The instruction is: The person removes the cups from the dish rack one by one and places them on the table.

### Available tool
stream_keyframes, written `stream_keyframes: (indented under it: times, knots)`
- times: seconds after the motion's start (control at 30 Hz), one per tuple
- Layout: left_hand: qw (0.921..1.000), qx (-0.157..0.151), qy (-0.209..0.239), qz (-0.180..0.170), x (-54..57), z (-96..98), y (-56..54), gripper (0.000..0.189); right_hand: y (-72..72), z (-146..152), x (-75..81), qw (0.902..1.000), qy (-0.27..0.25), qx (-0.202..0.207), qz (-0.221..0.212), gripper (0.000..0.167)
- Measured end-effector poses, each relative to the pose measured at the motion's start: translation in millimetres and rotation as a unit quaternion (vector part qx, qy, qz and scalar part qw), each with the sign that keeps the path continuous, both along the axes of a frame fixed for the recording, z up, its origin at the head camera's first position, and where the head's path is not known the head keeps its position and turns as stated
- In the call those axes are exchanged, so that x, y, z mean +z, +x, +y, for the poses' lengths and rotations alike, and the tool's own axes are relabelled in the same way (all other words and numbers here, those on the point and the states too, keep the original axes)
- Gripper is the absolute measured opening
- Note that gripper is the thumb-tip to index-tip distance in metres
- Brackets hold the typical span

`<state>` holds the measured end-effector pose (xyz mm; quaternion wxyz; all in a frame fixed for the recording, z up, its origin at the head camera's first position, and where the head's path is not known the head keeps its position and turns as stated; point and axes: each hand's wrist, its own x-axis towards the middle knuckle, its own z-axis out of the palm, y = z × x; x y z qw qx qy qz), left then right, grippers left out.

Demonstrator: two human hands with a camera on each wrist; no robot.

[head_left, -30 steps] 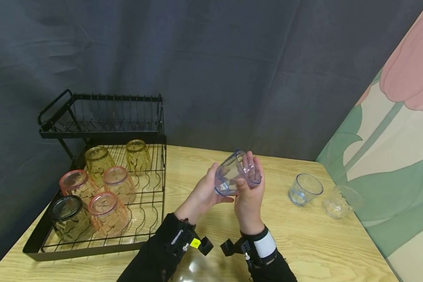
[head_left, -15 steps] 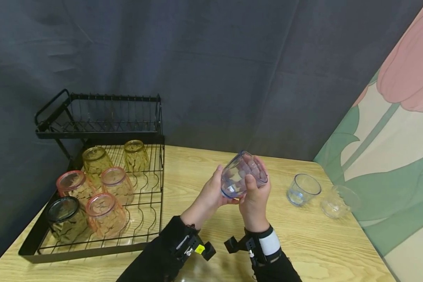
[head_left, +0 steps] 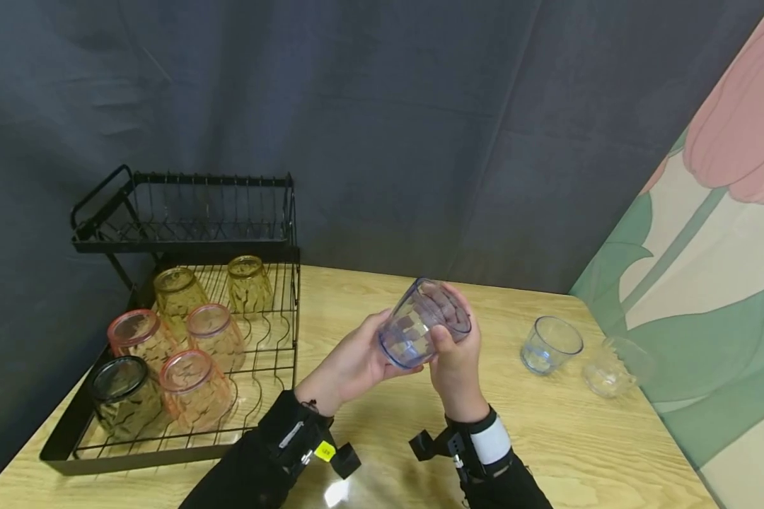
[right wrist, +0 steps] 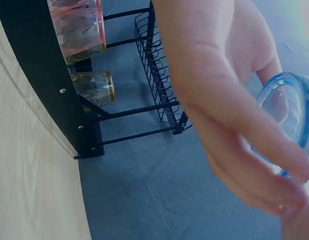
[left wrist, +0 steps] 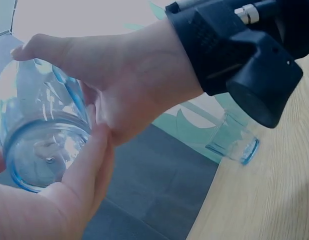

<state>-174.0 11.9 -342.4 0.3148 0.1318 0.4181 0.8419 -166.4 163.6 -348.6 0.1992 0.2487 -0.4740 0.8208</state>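
Observation:
Both hands hold a clear, bluish drinking glass (head_left: 414, 329) tilted above the table. My right hand (head_left: 456, 364) grips its upper-right part, thumb on the near side and fingers seen through the wall. My left hand (head_left: 353, 364) holds the lower-left end between thumb and fingers. In the left wrist view, the left hand (left wrist: 69, 200) lies along the glass (left wrist: 37, 135), its fingers reaching under the right hand (left wrist: 129, 80). In the right wrist view, the left hand's (right wrist: 219, 95) fingers reach to the glass (right wrist: 289, 107), which the frame cuts off.
A black two-tier dish rack (head_left: 159, 458) stands at left, with upside-down yellow glasses (head_left: 248, 290), pink glasses (head_left: 197, 396) and a dark glass (head_left: 124, 403) on its lower tier. At right stand a bluish glass (head_left: 547, 346) and a colourless glass vessel (head_left: 611, 371). A dark curtain (head_left: 382, 141) hangs behind.
The held glass moves slightly right, then back left and a little lower, turning somewhat. My left hand follows it left, while the right hand's fingers shift around the wall.

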Motion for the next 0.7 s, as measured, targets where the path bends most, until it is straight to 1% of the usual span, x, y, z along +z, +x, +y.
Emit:
stream_keyframes:
  times: [0.07, 0.17, 0.27, 0.33, 0.4, 0.47, 0.6, 0.7]
  knots:
    - [0.9999, 0.004, -0.004, -0.009, 1.0, -3.1, 0.5, 0.049, 0.0, -0.6, 0.4, 0.9997, 0.016, 0.001, 0.018, 0.074]
    - [0.9999, 0.003, -0.012, -0.005, 3.8, -7.2, 1.2, 0.051, -0.6, -0.3, 0.9, 0.9965, 0.043, 0.003, 0.072, 0.074]
    - [0.9995, 0.003, -0.025, 0.016, 6.9, -11.6, 1.7, 0.052, -1.0, 1.3, 1.5, 0.9876, 0.089, -0.010, 0.128, 0.077]
    - [0.9989, 0.006, -0.034, 0.032, 8.5, -15.5, 1.7, 0.052, -1.0, 2.8, 1.7, 0.9801, 0.120, -0.023, 0.157, 0.079]
    - [0.9977, 0.011, -0.044, 0.049, 9.8, -19.9, 1.8, 0.052, -0.6, 4.3, 1.8, 0.9737, 0.146, -0.042, 0.170, 0.082]
    - [0.9962, 0.014, -0.055, 0.066, 10.8, -25.1, 2.1, 0.052, -0.1, 5.9, 1.7, 0.9700, 0.161, -0.054, 0.174, 0.083]
    - [0.9917, 0.028, -0.077, 0.100, 13.6, -39.7, 4.2, 0.051, -0.9, 11.7, -0.6, 0.9668, 0.175, -0.078, 0.169, 0.085]
    - [0.9837, 0.042, -0.104, 0.140, 17.9, -55.8, 6.0, 0.050, -2.9, 20.1, -5.0, 0.9669, 0.178, -0.092, 0.158, 0.084]
